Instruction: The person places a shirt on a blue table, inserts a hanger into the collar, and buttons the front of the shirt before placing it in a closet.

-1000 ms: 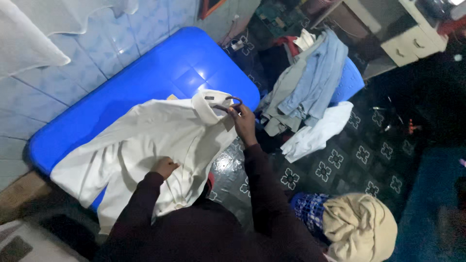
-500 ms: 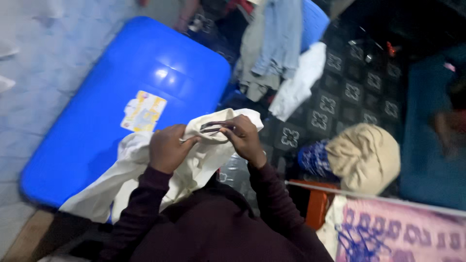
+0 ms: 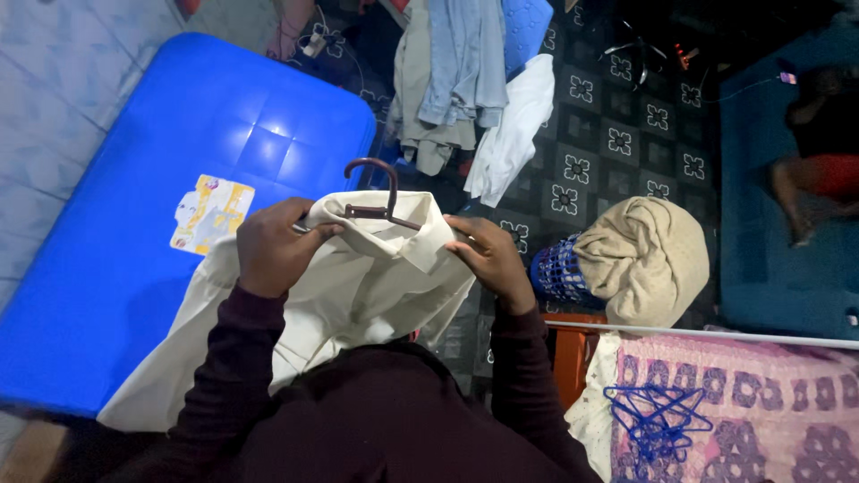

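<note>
Both hands, left hand (image 3: 273, 249) and right hand (image 3: 490, 259), gripping cream shirt (image 3: 358, 286) on hanger (image 3: 376, 192).

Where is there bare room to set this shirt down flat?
The blue table is bare left of the cream shirt, around its sticker, up to the tiled wall. Crowded: the clothes pile beyond it and the laundry basket beside the right hand.

I count one cream shirt (image 3: 358, 286) on one brown hanger (image 3: 376, 192). I see one blue basket (image 3: 559, 268) and two hands.
</note>
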